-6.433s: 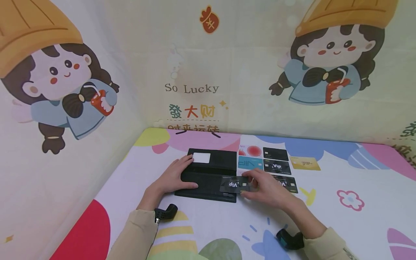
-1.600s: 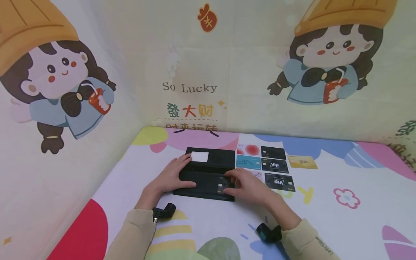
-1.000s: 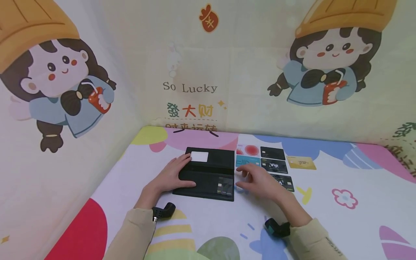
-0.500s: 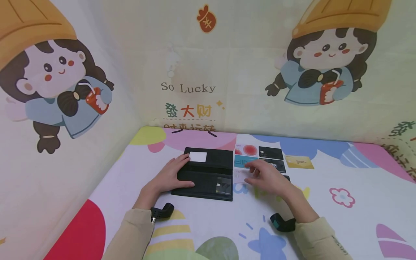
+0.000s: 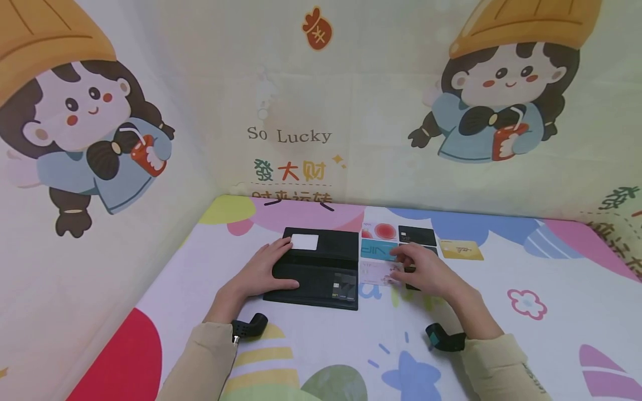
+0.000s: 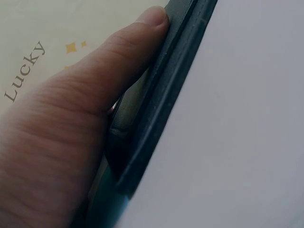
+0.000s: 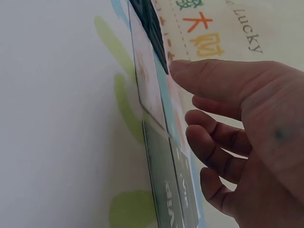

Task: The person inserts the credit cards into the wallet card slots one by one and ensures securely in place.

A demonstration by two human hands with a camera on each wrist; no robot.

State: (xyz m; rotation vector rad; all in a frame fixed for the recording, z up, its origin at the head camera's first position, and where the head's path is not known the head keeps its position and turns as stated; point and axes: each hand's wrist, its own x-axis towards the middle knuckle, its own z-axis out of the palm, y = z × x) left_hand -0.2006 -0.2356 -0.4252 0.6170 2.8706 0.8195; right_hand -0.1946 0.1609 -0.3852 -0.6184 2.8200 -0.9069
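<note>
An open black wallet point(image 5: 308, 284) lies flat on the table. My left hand point(image 5: 256, 273) rests on its left side, thumb stretched over the lower half and fingers at the upper half. In the left wrist view the thumb point(image 6: 123, 52) presses on the wallet's edge. A dark card point(image 5: 345, 287) sits at the right end of the wallet's lower half. My right hand point(image 5: 426, 270) hovers over the laid-out cards, fingers loosely bent and holding nothing. Nearest its fingertips are a pale pink card point(image 5: 375, 273) and a teal card point(image 5: 375, 249). Black cards beneath the hand are partly hidden.
A white rectangle point(image 5: 305, 241) shows on the wallet's upper half. Behind the teal card lies a card with a red circle point(image 5: 385, 231), beside a black card point(image 5: 417, 235). A gold card point(image 5: 461, 250) lies farther right. The tablecloth point(image 5: 501, 356) is patterned.
Earlier my right hand held a black Vip card over the wallet, then slid it into the lower half and let go. It has since moved right, over the cards. My left hand stays put.
</note>
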